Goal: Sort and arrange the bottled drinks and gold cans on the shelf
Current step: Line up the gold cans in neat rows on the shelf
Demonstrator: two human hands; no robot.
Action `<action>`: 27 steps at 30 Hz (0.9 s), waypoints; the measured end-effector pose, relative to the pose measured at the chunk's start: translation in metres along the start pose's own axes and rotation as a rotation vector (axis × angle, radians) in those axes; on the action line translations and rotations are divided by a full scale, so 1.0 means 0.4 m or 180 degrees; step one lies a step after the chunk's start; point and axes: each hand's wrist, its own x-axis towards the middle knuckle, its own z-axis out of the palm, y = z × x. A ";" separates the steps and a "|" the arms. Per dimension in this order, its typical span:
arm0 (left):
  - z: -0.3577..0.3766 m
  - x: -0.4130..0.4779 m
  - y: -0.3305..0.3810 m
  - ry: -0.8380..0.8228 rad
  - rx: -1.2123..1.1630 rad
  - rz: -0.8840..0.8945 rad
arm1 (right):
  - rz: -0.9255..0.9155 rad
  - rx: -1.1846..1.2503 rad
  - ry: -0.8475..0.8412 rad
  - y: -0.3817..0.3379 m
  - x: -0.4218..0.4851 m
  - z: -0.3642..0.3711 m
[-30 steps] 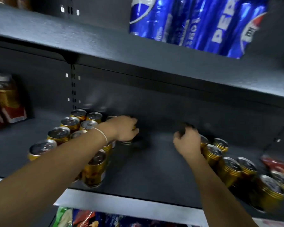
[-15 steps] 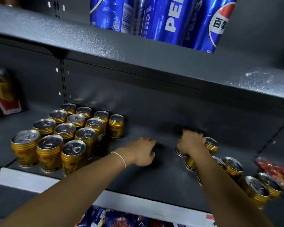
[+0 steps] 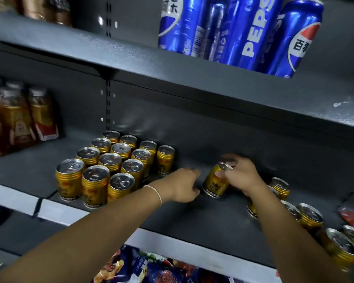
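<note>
can (image 3: pixel 215 181) comes out of the loose cans (image 3: pixel 310 217) at lower right, tilted, right hand (image 3: pixel 242 176) gripping its top mid-frame; left hand (image 3: pixel 182 185) empty, loosely curled just beside it. likely bound for the tidy block (image 3: pixel 110 166) centre left.

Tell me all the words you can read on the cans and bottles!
"PEPS": tall blue can on the upper shelf, cut off at the top.
"百": rightmost blue can, in its round logo; the next character is cut off.
Gold can held by the right hand: dark print, too blurred to read.
Bottles at left: labels too blurred.
Snack bags below: print too blurred.
</note>
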 end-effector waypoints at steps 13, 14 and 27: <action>-0.128 -0.118 -0.136 0.0258 -0.2499 -0.0024 | 0.0061 0.1688 -0.0375 -0.225 -0.135 0.139; -0.132 -0.123 -0.146 0.0311 -0.2577 -0.0045 | 0.0140 0.1649 -0.0471 -0.230 -0.147 0.151; -0.195 -0.170 -0.290 0.0627 -0.0482 0.0177 | 0.0247 0.1783 -0.0123 -0.147 -0.179 0.347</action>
